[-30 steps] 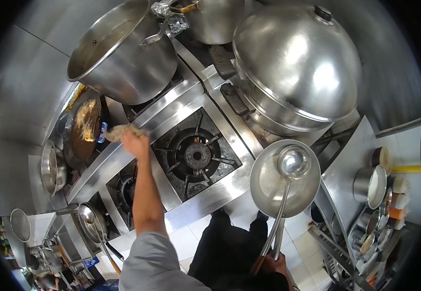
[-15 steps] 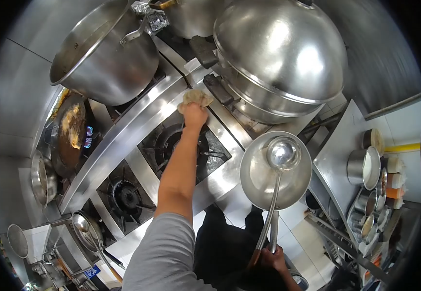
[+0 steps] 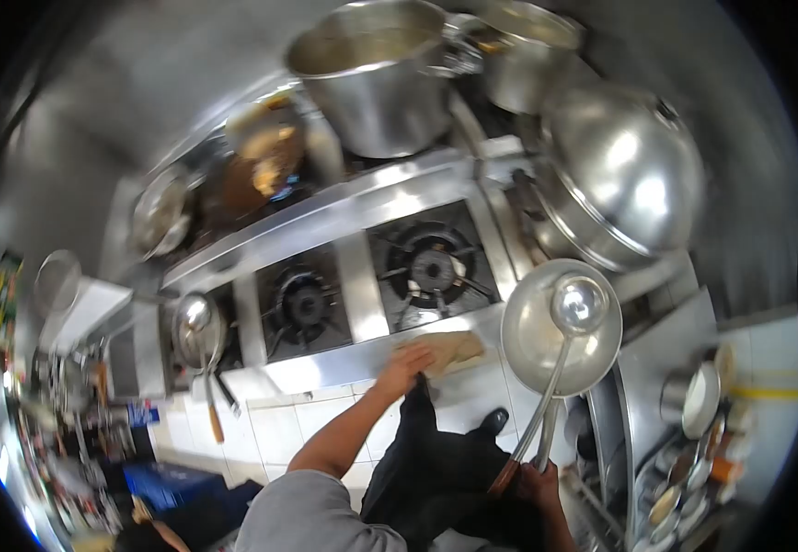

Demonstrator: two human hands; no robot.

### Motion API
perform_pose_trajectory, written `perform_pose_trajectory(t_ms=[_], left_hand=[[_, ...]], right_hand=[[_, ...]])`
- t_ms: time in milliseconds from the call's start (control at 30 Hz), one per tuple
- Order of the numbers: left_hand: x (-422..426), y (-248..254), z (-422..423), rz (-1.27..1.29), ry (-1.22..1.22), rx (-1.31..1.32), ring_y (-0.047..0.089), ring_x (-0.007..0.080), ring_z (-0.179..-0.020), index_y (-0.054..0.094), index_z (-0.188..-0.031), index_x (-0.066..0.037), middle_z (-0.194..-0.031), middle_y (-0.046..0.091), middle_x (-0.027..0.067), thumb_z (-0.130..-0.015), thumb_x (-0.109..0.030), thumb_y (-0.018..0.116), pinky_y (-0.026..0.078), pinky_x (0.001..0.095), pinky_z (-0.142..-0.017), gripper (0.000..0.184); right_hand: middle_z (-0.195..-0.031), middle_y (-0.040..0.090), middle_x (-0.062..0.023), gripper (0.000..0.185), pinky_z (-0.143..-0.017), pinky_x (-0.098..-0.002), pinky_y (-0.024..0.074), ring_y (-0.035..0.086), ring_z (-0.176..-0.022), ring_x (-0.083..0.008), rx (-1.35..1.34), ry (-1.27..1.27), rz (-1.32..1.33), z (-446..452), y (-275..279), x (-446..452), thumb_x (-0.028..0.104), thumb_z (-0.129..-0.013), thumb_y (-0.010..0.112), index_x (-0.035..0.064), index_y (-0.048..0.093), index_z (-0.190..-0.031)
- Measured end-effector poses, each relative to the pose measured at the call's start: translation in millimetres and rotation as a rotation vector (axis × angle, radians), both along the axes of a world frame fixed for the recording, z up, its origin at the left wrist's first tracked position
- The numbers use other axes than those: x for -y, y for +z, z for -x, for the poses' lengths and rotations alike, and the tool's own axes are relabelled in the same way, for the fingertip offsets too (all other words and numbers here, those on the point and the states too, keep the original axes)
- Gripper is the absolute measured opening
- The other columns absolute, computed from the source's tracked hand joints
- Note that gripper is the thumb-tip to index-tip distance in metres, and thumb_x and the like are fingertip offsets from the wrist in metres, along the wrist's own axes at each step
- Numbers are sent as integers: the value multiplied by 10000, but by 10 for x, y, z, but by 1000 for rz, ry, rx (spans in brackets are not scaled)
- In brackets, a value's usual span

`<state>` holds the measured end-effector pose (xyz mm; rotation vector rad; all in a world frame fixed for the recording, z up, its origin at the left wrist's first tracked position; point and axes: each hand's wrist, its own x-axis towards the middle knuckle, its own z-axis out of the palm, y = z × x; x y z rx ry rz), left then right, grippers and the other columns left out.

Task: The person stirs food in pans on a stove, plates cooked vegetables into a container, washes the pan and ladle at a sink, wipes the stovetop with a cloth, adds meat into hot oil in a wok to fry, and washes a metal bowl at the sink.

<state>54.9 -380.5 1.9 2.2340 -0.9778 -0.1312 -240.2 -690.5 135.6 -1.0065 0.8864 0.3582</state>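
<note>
Steel-walled kitchen, wide view, some motion blur, long metal stove across the middle. Left hand is on a tan cloth at the stove's front edge, fingers over the cloth's left end; blur, so cannot tell if they grip it or only press. Right hand is closed round the wok handle, ladle handle gathered alongside, probably so one hand carries both and the other stays free for the cloth. Ladle bowl sits inside the wok, which likely keeps it from swinging. Wok is off to the right of the cloth, apparently out of the way. Big stockpot and domed lid stand farther back, presumably leaving the front burners reachable.
</note>
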Motion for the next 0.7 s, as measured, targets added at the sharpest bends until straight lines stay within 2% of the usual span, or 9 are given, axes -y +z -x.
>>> perform_pose_trajectory(t_ms=[167, 200, 300, 400, 467, 533, 567, 600, 700], left_hand=[[-1437, 291, -74, -127, 685, -6, 629, 378, -1136, 707, -1133, -51, -1188, 685, 180, -741, 52, 603, 517, 440, -974, 419], [-1396, 431, -162, 180, 614, -26, 570, 400, -1221, 644, -1250, -57, -1260, 635, 218, -771, 41, 597, 458, 453, -1054, 491], [-1078, 866, -142, -37, 478, 22, 361, 465, -1389, 500, -1412, -104, -1442, 457, 275, -827, -157, 695, 306, 504, -1162, 619], [-981, 1199, 216, -59, 622, 103, 379, 460, -1384, 580, -1348, -117, -1428, 491, 219, -850, -187, 717, 330, 536, -1139, 521], [-1231, 1155, 542, 60, 713, 181, 541, 412, -1247, 614, -1288, -62, -1267, 622, 210, -878, -154, 687, 416, 486, -1088, 427], [-1532, 970, 1004, 177, 897, -113, 643, 403, -1039, 634, -1232, -36, -1088, 687, 215, -870, -130, 633, 507, 466, -937, 373], [-1721, 765, 1255, 289, 912, -184, 659, 409, -994, 643, -1210, -28, -1054, 699, 221, -882, -142, 592, 519, 477, -902, 352], [-1852, 735, 1567, 204, 957, -214, 661, 404, -997, 657, -1193, -30, -1065, 699, 217, -884, -159, 589, 519, 476, -903, 341], [-2319, 553, 2501, 41, 1036, -498, 669, 397, -1003, 692, -1148, -37, -1100, 705, 196, -896, -231, 585, 517, 476, -911, 335]], right_hand=[[-601, 463, -10, 193, -369, -306, 394, 461, -437, -120, 79, 309, 98, -358, -219, 148, 157, -938, 653, 94, 480, -879], [-596, 450, -4, 191, -365, -299, 379, 440, -428, -116, 91, 312, 13, -486, -242, 112, 169, -945, 645, 98, 480, -881], [-589, 434, 4, 162, -352, -291, 355, 413, -401, -115, 114, 407, -110, -976, -395, -26, 167, -961, 627, 102, 483, -925], [-589, 421, 27, 149, -354, -283, 341, 388, -404, -96, 90, 456, -125, -1448, -563, -91, 181, -965, 617, 141, 478, -927], [-588, 418, 38, 139, -357, -280, 343, 376, -403, -88, 109, 450, -184, -1682, -875, -38, 207, -982, 586, 168, 485, -895], [-613, 478, 35, 219, -355, -277, 344, 428, -431, -96, 2, 316, -153, -1942, -1115, -64, 317, -1005, 547, 172, 511, -845], [-654, 520, 29, 235, -353, -287, 344, 466, -460, -111, 142, 523, -8, -2059, -1028, -95, 377, -984, 574, 167, 541, -883], [-691, 548, 26, 232, -342, -310, 341, 485, -462, -120, 46, 459, 205, -2180, -1063, -162, 391, -970, 597, 164, 568, -938], [-647, 446, -1, 343, -484, -327, 374, 430, -541, -163, 82, 710, 227, -2286, -468, -315, 387, -1011, 494, 147, 465, -768]])
